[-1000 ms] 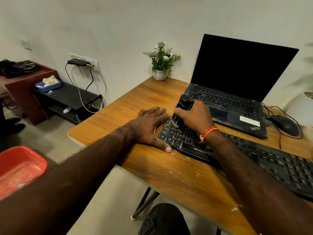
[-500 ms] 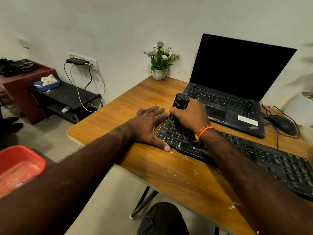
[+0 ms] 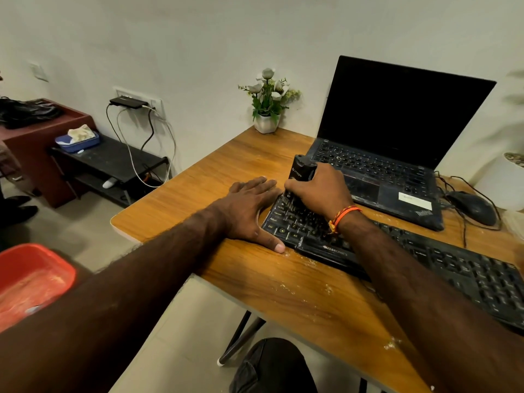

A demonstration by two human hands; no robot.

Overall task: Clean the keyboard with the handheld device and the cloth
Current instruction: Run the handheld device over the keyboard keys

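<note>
Head view: a wooden desk [image 3: 235,177] carries an open laptop [image 3: 397,154] with a dark screen, a mouse [image 3: 472,207] trailing its cable at the right, and a small potted plant [image 3: 268,103] against the wall. Pale crumbs speckle the desk's near edge. Beyond the desk on the left stand a low black shelf [image 3: 113,163], a wall socket [image 3: 139,100] with hanging cables, and a red tub [image 3: 31,279] on the floor.

The black keyboard [image 3: 425,256] lies slantwise before the laptop, its right end cut off by the frame. The right hand [image 3: 320,191], an orange thread at its wrist, has its fingers curled round the black handheld device [image 3: 300,170], held upright with its lower end down on the keyboard's far left keys. The left hand [image 3: 249,208] lies flat on the desk with fingers straight and nothing held, its thumb along the keyboard's left edge, just beside the device.

The device's tip is hidden behind the right hand's fingers. The right forearm covers the keyboard's middle keys. No cloth can be made out.
</note>
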